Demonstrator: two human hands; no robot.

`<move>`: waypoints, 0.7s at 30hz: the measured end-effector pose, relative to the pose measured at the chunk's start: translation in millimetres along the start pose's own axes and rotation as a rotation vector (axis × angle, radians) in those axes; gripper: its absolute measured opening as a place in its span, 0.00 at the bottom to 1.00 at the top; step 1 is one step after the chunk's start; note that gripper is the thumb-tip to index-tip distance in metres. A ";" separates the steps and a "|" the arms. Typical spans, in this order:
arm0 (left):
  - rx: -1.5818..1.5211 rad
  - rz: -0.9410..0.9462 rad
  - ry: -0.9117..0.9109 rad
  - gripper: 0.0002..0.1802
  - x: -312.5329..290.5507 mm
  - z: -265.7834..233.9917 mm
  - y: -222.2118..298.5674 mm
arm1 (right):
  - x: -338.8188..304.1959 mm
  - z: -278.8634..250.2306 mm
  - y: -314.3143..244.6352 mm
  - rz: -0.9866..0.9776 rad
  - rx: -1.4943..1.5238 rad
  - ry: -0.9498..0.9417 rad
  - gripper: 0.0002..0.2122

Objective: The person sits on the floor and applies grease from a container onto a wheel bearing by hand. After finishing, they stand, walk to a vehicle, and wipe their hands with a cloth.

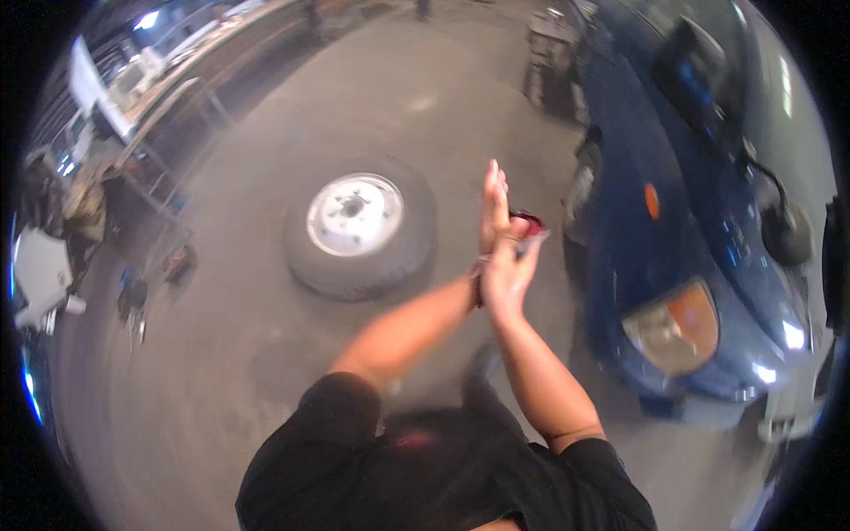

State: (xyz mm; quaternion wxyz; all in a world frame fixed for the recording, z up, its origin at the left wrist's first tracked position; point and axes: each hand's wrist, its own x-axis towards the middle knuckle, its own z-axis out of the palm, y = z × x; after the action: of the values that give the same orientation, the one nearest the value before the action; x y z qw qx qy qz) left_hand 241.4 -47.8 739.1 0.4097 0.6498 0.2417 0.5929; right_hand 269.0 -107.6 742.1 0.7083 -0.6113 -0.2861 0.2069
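My left hand (492, 205) is raised in front of me, fingers stretched out and pointing away, with a dark band (479, 281) round its wrist. Against its palm rests my right hand (508, 273), so the two hands touch. A small red and black thing (532, 225) shows at the fingers of my right hand, which seem closed on it; its kind is not clear. To the left of my hands a wheel (412, 226) with a black tyre and a silver rim lies flat on the floor. Motion blurs the picture somewhat.
A dark blue vehicle (620, 292) with a headlight (675, 327) and mirrors stands close on my right. Beyond its front wheel is a dark metal stand (551, 62). A metal frame (159, 181) and assorted parts line the left side, near a long bench (208, 44).
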 end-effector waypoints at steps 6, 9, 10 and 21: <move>-0.908 -0.625 0.105 0.47 69.4 21.4 -81.4 | 121.2 59.5 46.9 0.271 0.073 -0.259 0.31; -0.923 -0.613 -0.066 0.47 109.8 16.5 -104.0 | 166.9 102.8 35.7 0.317 0.269 -0.157 0.31; -0.901 -0.602 -0.098 0.47 122.6 14.6 -112.2 | 183.2 113.7 36.9 0.304 0.382 -0.248 0.31; -1.406 -0.383 -0.556 0.52 299.6 3.2 -290.2 | 454.8 242.5 96.4 -0.365 -0.104 -0.516 0.21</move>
State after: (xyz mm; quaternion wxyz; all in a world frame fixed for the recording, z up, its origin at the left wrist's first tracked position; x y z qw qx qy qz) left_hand 348.3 350.0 673.2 0.8662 0.3090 -0.1945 0.3412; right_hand 456.3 382.2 738.1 0.6055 -0.5125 -0.5716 0.2096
